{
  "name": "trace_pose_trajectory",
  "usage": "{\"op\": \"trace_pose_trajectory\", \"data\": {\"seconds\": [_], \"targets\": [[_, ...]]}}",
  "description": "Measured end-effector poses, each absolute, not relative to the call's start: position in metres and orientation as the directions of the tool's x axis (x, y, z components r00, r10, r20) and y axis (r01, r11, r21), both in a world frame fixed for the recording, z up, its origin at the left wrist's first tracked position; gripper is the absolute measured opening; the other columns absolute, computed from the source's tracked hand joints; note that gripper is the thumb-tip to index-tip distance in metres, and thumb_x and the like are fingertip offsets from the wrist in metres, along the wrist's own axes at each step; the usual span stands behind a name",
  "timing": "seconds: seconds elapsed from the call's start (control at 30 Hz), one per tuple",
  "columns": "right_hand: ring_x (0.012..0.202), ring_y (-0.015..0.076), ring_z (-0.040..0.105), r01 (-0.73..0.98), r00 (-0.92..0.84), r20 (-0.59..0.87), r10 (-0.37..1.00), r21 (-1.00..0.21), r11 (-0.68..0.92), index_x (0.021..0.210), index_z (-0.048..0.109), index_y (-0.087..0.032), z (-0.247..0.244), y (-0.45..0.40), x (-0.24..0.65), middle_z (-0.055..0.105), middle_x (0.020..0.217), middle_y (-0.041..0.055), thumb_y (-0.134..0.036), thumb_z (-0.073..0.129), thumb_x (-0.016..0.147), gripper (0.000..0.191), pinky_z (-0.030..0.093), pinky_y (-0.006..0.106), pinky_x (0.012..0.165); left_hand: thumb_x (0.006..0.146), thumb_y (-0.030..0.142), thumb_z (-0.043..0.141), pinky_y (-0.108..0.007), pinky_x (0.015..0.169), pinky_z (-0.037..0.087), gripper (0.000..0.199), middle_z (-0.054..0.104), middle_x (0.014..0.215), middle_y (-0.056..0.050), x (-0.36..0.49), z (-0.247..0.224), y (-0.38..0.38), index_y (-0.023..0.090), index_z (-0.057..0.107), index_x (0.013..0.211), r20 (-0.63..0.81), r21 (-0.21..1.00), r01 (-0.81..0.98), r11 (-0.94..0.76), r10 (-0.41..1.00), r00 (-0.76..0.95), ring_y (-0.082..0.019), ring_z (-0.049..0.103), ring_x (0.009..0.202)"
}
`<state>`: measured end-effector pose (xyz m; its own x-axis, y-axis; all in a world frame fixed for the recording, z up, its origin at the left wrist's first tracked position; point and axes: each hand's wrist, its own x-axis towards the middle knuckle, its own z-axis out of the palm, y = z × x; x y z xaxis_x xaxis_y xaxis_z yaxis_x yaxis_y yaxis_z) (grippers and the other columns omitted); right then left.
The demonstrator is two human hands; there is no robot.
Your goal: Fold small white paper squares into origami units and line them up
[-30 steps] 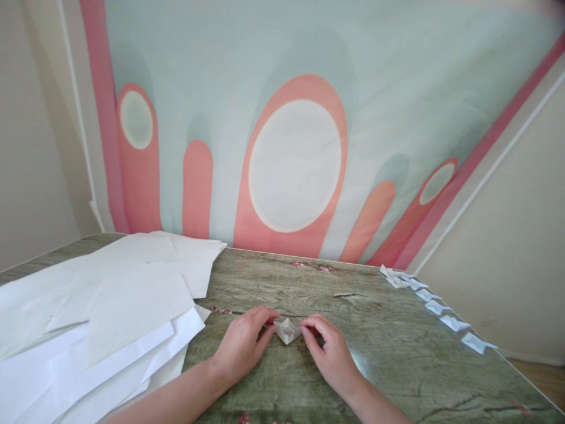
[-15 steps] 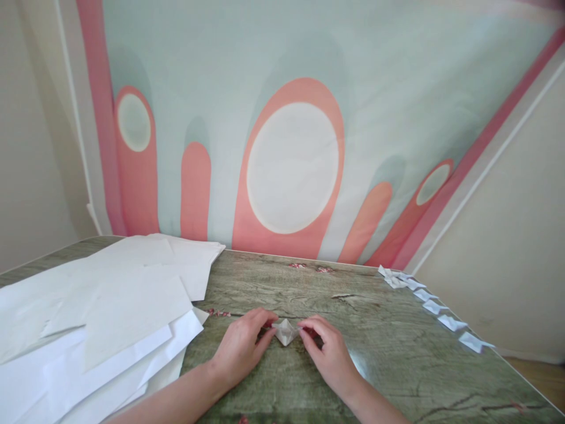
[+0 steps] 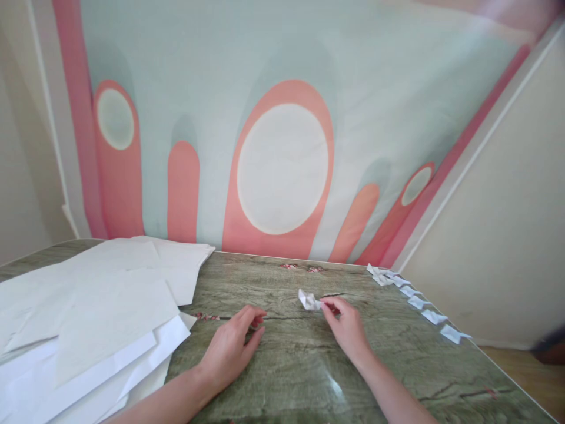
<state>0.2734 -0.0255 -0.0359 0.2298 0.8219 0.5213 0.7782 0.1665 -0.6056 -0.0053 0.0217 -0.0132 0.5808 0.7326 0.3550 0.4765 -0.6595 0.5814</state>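
Note:
A small folded white paper boat (image 3: 309, 300) is pinched at its right end between the thumb and fingers of my right hand (image 3: 346, 330). Its pointed left end sticks up, a little above the wood-grain table (image 3: 282, 377). My left hand (image 3: 232, 344) is apart from the boat, to its lower left, with thumb and fingers parted and nothing between them. Along the table's right edge runs a row of several similar folded paper pieces (image 3: 418, 302), with a few bunched at its far end.
A spread, overlapping pile of white paper sheets (image 3: 119, 300) covers the table's left side. Behind the table hangs a pale green backdrop (image 3: 212, 59) with coral shapes. A dark object (image 3: 551, 344) shows at the far right, near the floor.
My left hand has let go of the paper boat. The right hand has carried it up and to the right, away from the left. The view has shifted slightly rightward.

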Motion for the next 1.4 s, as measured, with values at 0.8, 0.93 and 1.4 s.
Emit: {"op": "trace_pose_trajectory", "data": {"seconds": [0.8, 0.93, 1.4], "targets": [[0.093, 0.0197, 0.059, 0.652, 0.756, 0.516, 0.402, -0.540, -0.532, 0.111, 0.055, -0.015, -0.090, -0.033, 0.510, 0.058, 0.111, 0.0065, -0.030, 0.054, 0.090, 0.026, 0.051, 0.039, 0.078, 0.085, 0.018, 0.041, -0.028, 0.072, 0.048, 0.020, 0.061, 0.091, -0.002, -0.006, -0.016, 0.024, 0.024, 0.051, 0.102, 0.366, 0.585, 0.461, -0.667, 0.724, 0.584, -0.018, 0.061, 0.079], [0.093, 0.0200, 0.059, 0.665, 0.743, 0.537, 0.400, -0.518, -0.538, 0.112, 0.055, -0.015, -0.091, -0.031, 0.516, 0.057, 0.112, 0.0066, -0.030, 0.054, 0.089, 0.027, 0.051, 0.039, 0.078, 0.086, 0.019, 0.041, -0.028, 0.072, 0.048, 0.020, 0.060, 0.091, -0.003, -0.007, -0.016, 0.024, 0.023, 0.050, 0.102, 0.363, 0.578, 0.467, -0.669, 0.723, 0.588, -0.018, 0.060, 0.078], [0.097, 0.0214, 0.059, 0.866, 0.491, 0.636, 0.595, -0.279, -0.415, 0.109, 0.064, -0.022, -0.078, -0.015, 0.470, 0.054, 0.124, 0.0067, -0.023, 0.042, 0.088, 0.031, 0.046, 0.033, 0.080, 0.088, 0.020, 0.039, -0.028, 0.072, 0.047, 0.018, 0.059, 0.091, -0.003, -0.007, -0.015, 0.024, 0.024, 0.049, 0.102, 0.349, 0.599, 0.445, -0.666, 0.717, 0.603, -0.018, 0.059, 0.079]]}}
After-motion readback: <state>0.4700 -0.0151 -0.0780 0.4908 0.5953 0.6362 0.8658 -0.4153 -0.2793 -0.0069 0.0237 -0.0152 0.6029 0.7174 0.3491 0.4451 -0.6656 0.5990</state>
